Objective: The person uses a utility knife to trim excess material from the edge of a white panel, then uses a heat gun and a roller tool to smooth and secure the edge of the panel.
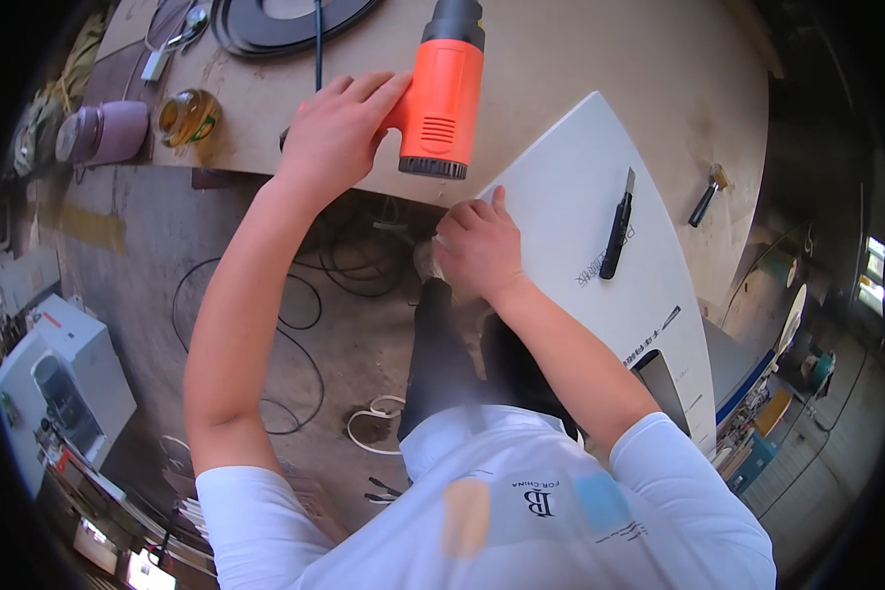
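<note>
My left hand [332, 126] is wrapped round the handle of an orange heat gun [444, 103] at the near edge of the table. The gun's dark, vented round end is turned toward me; its other end points away. Curled over the left edge of a white pointed board [570, 182], my right hand [482, 244] has its thumb raised and fingertips partly hidden. On the board lies a black utility knife [617, 236], its blade out and aimed at the tip. A cut-out opening [662, 385] shows farther down the board.
A small black-handled roller [708, 194] lies right of the board. At the table's left stand a jar of amber liquid [188, 117] and a purple jar [118, 132]. A black coil [261, 31] lies at the back. Loose cables [310, 369] cross the floor beside a white machine [93, 344].
</note>
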The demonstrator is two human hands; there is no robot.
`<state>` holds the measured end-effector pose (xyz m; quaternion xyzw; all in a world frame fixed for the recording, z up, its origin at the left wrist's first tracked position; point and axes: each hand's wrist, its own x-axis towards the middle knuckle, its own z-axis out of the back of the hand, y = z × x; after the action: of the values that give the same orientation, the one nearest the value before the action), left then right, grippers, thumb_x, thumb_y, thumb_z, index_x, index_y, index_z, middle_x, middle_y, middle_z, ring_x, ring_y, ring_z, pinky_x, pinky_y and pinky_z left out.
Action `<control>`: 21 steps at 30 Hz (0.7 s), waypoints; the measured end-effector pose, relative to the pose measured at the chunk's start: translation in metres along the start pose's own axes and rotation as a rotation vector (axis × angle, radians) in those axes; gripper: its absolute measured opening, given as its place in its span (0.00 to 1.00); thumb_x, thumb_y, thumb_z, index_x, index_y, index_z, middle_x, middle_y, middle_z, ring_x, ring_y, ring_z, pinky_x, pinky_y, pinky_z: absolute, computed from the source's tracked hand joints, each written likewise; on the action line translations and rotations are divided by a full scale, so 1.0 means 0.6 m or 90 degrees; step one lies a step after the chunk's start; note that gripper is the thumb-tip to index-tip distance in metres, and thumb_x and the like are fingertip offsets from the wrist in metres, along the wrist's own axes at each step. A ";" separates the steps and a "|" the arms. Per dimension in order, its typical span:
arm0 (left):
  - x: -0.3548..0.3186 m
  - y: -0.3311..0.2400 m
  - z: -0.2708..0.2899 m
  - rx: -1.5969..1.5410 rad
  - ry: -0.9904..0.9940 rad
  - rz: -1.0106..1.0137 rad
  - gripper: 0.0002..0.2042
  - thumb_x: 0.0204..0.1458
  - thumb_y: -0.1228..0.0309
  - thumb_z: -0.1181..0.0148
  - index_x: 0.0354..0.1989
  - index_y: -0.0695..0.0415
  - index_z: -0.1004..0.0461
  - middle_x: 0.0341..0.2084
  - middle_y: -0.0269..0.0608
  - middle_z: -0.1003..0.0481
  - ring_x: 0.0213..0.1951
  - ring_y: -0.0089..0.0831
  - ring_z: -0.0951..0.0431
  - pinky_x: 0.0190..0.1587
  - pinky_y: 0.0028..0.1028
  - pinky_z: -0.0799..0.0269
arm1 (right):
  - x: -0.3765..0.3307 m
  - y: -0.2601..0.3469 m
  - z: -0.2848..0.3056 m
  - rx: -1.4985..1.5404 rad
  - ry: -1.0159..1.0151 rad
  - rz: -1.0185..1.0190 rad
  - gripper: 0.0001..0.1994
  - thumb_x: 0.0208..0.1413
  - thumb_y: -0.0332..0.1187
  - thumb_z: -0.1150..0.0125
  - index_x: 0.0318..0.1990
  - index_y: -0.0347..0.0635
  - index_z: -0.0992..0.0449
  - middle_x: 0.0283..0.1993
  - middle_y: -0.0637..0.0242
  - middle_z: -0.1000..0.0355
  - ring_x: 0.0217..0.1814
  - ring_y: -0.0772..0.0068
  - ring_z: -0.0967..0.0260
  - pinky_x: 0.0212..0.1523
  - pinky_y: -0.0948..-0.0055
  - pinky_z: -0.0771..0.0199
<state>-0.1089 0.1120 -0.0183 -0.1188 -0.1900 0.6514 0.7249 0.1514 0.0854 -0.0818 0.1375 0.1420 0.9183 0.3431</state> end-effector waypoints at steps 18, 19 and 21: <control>0.035 0.046 -0.089 0.153 0.129 0.038 0.37 0.53 0.65 0.31 0.74 0.41 0.37 0.63 0.33 0.27 0.60 0.37 0.26 0.61 0.39 0.33 | 0.008 0.017 0.046 0.148 0.055 -0.066 0.12 0.48 0.40 0.26 0.36 0.46 0.19 0.41 0.69 0.23 0.50 0.64 0.26 0.71 0.36 0.37; 0.028 0.043 -0.088 0.149 0.082 0.021 0.36 0.53 0.63 0.31 0.73 0.42 0.36 0.62 0.33 0.27 0.60 0.37 0.27 0.62 0.39 0.33 | 0.010 0.024 0.073 0.285 -0.015 -0.095 0.14 0.45 0.41 0.23 0.35 0.45 0.18 0.40 0.70 0.22 0.47 0.64 0.24 0.68 0.42 0.30; 0.024 0.035 -0.085 0.140 0.038 0.008 0.35 0.53 0.62 0.31 0.72 0.43 0.35 0.62 0.33 0.26 0.60 0.38 0.27 0.62 0.40 0.33 | -0.010 0.003 0.134 0.404 -0.021 -0.082 0.13 0.46 0.40 0.22 0.34 0.44 0.18 0.38 0.68 0.21 0.43 0.63 0.23 0.61 0.50 0.26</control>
<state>-0.1046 0.1325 -0.0713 -0.0590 -0.0946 0.6690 0.7348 0.1828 0.0934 -0.0081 0.2435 0.4239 0.8020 0.3431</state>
